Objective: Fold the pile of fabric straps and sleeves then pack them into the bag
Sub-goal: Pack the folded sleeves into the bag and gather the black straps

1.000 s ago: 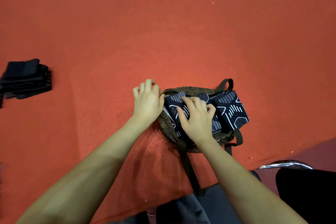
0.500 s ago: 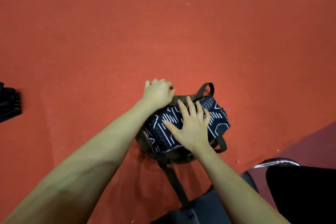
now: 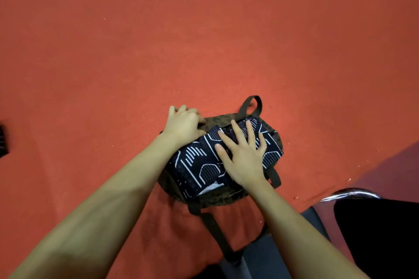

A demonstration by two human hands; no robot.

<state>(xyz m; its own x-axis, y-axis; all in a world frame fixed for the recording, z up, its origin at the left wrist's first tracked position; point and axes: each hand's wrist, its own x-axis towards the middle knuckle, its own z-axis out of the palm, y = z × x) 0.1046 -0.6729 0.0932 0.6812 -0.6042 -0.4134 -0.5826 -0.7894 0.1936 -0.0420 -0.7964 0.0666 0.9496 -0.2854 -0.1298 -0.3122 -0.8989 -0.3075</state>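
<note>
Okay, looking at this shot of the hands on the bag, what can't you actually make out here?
- Bag interior: hidden by the patterned fabric, head view.
- Left hand fingertips: curled over the bag's rim, grip unclear.
- Fabric under the right hand: covered by the palm.
- Dark pile: cut off by the left edge.

the folded fabric (image 3: 199, 163) lies in the bag (image 3: 226, 198) on the floor (image 3: 204, 41). the right hand (image 3: 243, 156) rests flat on it; the left hand (image 3: 183, 123) is at the bag's far left rim.

bare forearms (image 3: 108, 208), no sleeves, dark trousers (image 3: 267, 256)
</note>
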